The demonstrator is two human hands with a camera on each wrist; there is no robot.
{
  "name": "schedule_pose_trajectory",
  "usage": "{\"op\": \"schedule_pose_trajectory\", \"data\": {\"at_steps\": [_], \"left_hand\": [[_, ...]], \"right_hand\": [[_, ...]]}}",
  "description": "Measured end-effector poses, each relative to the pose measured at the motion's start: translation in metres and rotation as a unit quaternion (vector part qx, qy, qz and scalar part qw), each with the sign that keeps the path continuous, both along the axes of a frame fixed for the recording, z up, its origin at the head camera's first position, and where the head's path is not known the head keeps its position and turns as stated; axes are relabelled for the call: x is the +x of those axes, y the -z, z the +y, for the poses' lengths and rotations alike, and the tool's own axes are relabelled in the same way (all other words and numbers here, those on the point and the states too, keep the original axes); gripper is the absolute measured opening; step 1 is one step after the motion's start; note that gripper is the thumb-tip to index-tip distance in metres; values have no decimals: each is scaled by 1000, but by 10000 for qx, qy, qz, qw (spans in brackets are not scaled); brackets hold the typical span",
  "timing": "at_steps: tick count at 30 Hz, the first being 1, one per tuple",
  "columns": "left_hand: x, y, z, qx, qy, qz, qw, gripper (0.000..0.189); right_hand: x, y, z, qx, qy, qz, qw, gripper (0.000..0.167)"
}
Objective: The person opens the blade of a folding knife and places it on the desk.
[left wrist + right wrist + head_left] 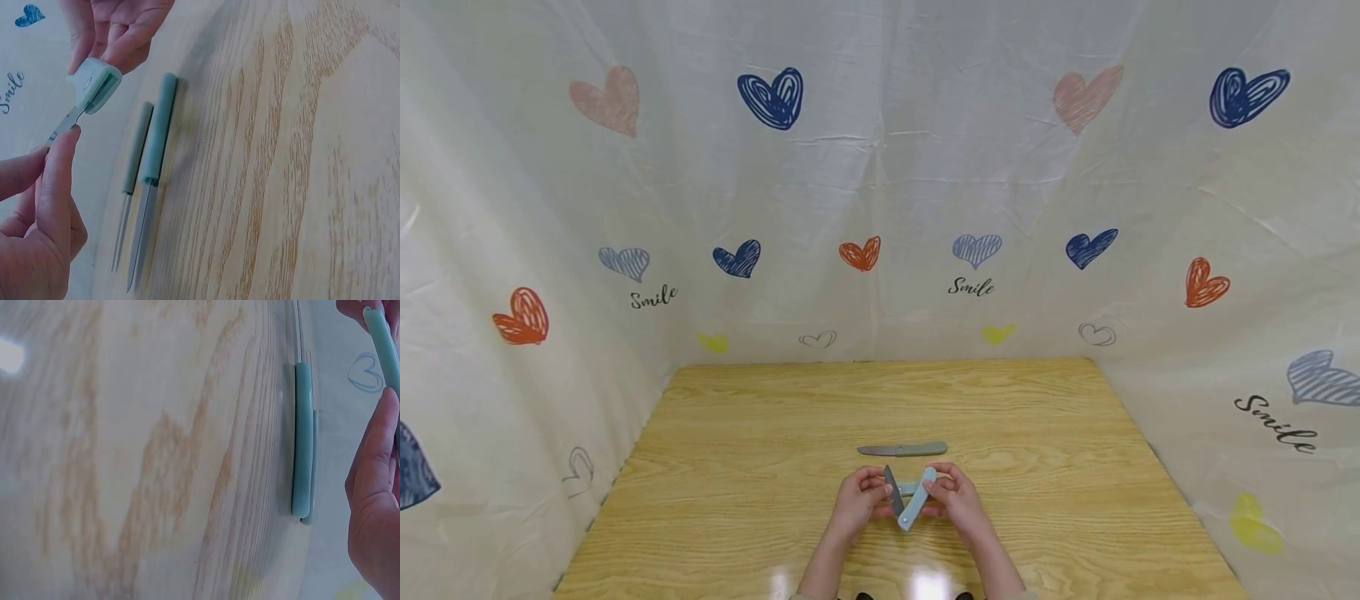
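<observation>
A folding knife with a light blue handle (pixel 917 505) is held partly unfolded in the air, blade and handle making a V. My left hand (pixel 854 503) pinches its grey blade (pixel 64 127) between thumb and fingers. The handle is gripped by my right hand (pixel 959 503), thumb on the near face. Behind and below it, a second light blue knife (pixel 160 131) lies unfolded on the table, partly covered by the held one in the head view. Farther back lies a grey-green knife (pixel 922 449), also unfolded, its blade pointing left.
The wood-grain table (pixel 745 467) carries the two lying knives side by side, just beyond my hands. A white curtain (pixel 880 183) printed with hearts and "Smile" stands along the back and both sides of the table.
</observation>
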State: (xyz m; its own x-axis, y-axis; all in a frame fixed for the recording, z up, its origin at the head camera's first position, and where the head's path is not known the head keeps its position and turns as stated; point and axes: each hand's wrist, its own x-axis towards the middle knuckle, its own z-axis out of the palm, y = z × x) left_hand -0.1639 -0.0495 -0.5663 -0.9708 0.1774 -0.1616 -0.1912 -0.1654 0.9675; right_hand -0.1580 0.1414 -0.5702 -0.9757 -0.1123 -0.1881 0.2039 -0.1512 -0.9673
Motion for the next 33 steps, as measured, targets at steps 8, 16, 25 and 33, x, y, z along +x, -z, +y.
{"op": "schedule_pose_trajectory", "data": {"at_steps": [8, 16, 25, 33], "left_hand": [[2, -4, 0, 20, -249, -126, 9996, 32], [4, -7, 0, 78, -444, -226, 9987, 29], [4, -5, 1, 394, -802, -202, 9958, 29], [4, -2, 2, 714, -1119, -262, 9908, 27]], "right_hand": [[0, -1, 0, -9, 216, -148, 9997, 49], [1, -1, 0, -271, 392, -222, 9986, 44], [-1, 3, 0, -573, 534, -215, 9967, 42], [-1, 4, -2, -895, 679, -216, 9934, 33]]}}
